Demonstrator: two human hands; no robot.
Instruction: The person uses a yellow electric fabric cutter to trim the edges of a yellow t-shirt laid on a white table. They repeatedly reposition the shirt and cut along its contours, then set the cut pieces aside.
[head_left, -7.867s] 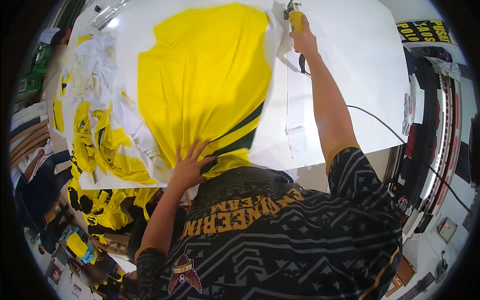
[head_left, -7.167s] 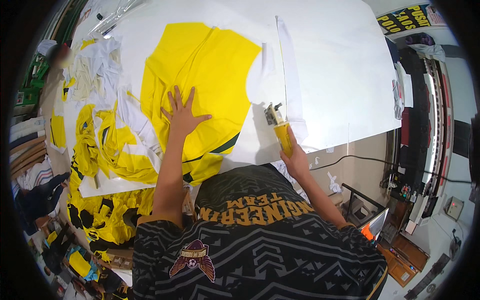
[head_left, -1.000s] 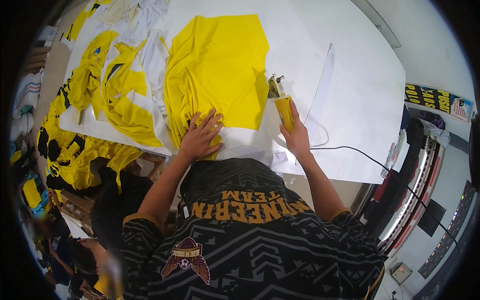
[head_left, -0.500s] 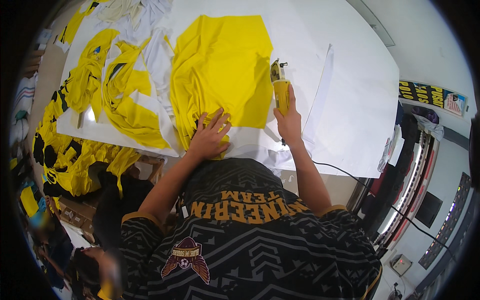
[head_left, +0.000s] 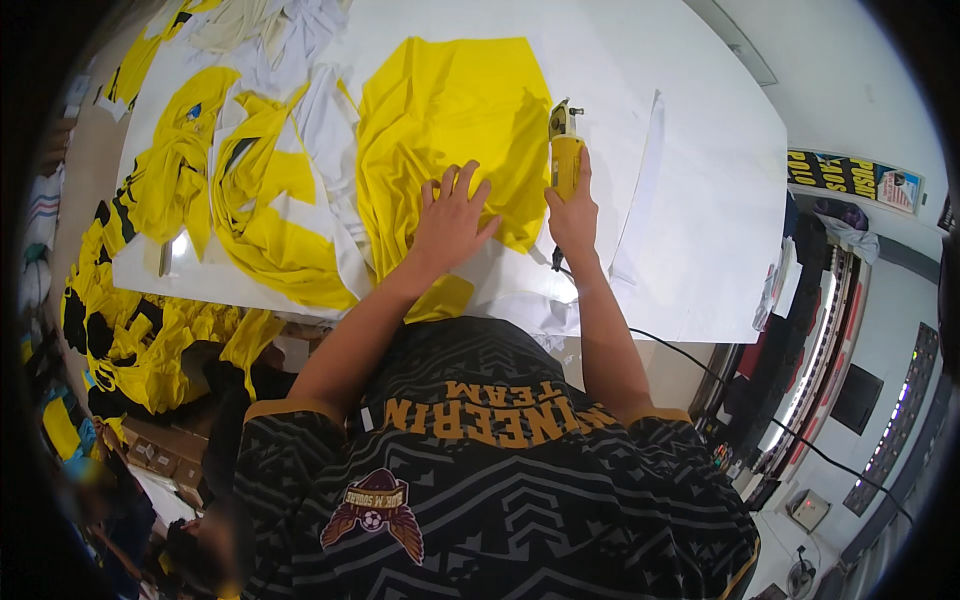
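Observation:
A large piece of yellow fabric [head_left: 450, 95] lies in the middle of the white table, smooth at its far end and creased nearer me. My left hand [head_left: 455, 225] rests on its near part with fingers spread, pressing on the cloth. My right hand [head_left: 573, 222] is wrapped around the body of a yellow handheld electric fabric cutter [head_left: 566, 165]. The cutter's metal head points away from me, close beside the fabric's right edge. I cannot tell whether its blade touches the cloth.
Crumpled yellow and white fabric pieces [head_left: 270, 200] cover the table's left side. A narrow white strip [head_left: 640, 185] lies to the right on the white table [head_left: 710, 230]. The cutter's black cord [head_left: 680, 347] trails off right. More yellow and black cloth [head_left: 150, 345] is heaped below left; people are at lower left.
My left hand has slid forward and to the right over the fabric, fingers spread wider. My right hand has carried the cutter slightly farther away from me along the fabric's edge.

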